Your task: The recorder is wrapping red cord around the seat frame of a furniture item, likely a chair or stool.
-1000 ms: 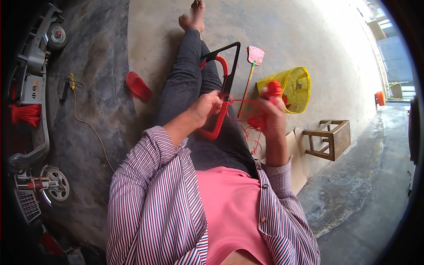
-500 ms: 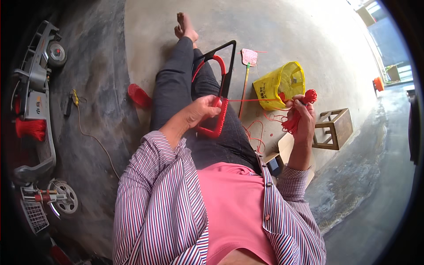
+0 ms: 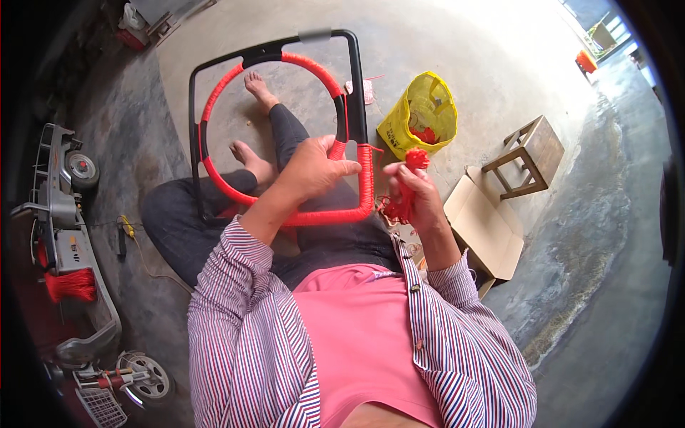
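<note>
A black square frame with rounded corners [image 3: 360, 78] stands tilted above my lap, facing me. Inside it sits a round ring [image 3: 222, 184], partly wrapped in red cord. Red cord is wound tightly along the frame's lower bar and lower right side [image 3: 367, 182]. My left hand [image 3: 314, 171] grips the frame and ring at the right side, thumb pressed towards the wrapped bar. Just right of the frame, my right hand [image 3: 419, 194] is closed round a bundle of red cord [image 3: 416, 159], with loops hanging below the fingers. The strand between bundle and frame is hard to make out.
A yellow bucket-shaped container [image 3: 414, 107] with red material inside stands beyond my right hand. An opened cardboard box [image 3: 485, 221] and a wooden stool [image 3: 539, 153] are to the right. A toy-like grey vehicle [image 3: 68, 235] and a cable [image 3: 146, 260] lie left.
The frame has swung from nearly edge-on to facing me, higher and further left. My right hand has come closer to it with the cord bundle. One leg is now bent outward.
</note>
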{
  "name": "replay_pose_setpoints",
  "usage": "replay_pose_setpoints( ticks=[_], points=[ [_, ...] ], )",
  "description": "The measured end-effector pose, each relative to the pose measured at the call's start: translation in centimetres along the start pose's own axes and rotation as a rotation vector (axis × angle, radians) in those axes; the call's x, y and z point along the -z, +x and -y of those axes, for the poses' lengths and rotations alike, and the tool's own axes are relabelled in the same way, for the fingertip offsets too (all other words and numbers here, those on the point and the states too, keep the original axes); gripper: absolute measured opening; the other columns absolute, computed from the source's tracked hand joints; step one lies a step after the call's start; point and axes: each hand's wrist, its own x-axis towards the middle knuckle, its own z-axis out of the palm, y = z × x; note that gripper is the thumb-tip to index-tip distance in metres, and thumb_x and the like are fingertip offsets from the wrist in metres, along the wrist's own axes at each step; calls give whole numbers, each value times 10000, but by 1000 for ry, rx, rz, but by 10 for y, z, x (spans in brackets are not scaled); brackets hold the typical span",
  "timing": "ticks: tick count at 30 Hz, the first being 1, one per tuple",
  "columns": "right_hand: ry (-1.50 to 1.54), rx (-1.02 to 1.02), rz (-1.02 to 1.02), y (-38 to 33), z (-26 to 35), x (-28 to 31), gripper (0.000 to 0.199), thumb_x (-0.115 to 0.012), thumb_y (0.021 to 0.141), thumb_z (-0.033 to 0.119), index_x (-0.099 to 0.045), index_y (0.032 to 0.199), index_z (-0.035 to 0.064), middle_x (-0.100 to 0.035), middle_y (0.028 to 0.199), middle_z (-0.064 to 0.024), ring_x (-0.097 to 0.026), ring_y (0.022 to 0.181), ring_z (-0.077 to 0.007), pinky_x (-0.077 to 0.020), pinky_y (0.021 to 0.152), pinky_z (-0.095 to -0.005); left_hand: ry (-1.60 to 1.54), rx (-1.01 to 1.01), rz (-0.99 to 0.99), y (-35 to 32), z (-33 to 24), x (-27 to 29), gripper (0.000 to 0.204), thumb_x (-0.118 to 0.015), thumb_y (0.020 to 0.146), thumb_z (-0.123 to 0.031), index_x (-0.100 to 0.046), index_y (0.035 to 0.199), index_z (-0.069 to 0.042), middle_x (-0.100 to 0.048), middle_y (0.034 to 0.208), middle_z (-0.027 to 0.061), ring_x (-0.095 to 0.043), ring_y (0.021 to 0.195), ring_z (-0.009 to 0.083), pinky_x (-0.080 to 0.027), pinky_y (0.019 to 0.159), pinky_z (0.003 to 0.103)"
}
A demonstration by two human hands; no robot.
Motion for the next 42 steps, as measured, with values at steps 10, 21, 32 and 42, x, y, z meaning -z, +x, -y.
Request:
replay_pose_setpoints(
  ticks=[10, 21, 32, 42],
  points=[
    [-349, -229, 176, 58, -32, -68, 206, -620, 912, 218, -638, 943, 15, -601, 734, -7, -535, 597, -52, -409, 505, -209, -34, 194, -43, -38, 32, 25, 237, -749, 790, -188, -550, 829, -65, -519, 602, -17, -453, 420, 33, -346, 346, 177],
    [-515, -318, 292, 55, -71, -98, 241, -596, 930, 265, -585, 823, 50, -551, 665, 27, -494, 549, -45, -398, 481, -222, -629, 258, -202, -76, 79, 35, 226, -544, 949, -249, -534, 834, -54, -532, 587, 6, -467, 384, 63, -339, 318, 196],
    [-423, -435, 364, 12, -75, -89, 248, -586, 941, 251, -640, 995, 15, -618, 802, 8, -539, 649, -40, -439, 566, -194, -605, 245, -240, -88, 96, 43, 218, -555, 941, -243, -535, 821, -61, -535, 588, 6, -474, 391, 58, -332, 314, 194],
    [-139, -477, 264, 1, -63, -60, 173, -583, 929, 177, -610, 879, 13, -618, 750, -29, -574, 658, -82, -477, 638, -232, -844, 77, -492, -122, 92, 82, 155, -570, 921, -234, -509, 847, -112, -526, 607, -9, -467, 431, 78, -352, 362, 217]
  ],
)
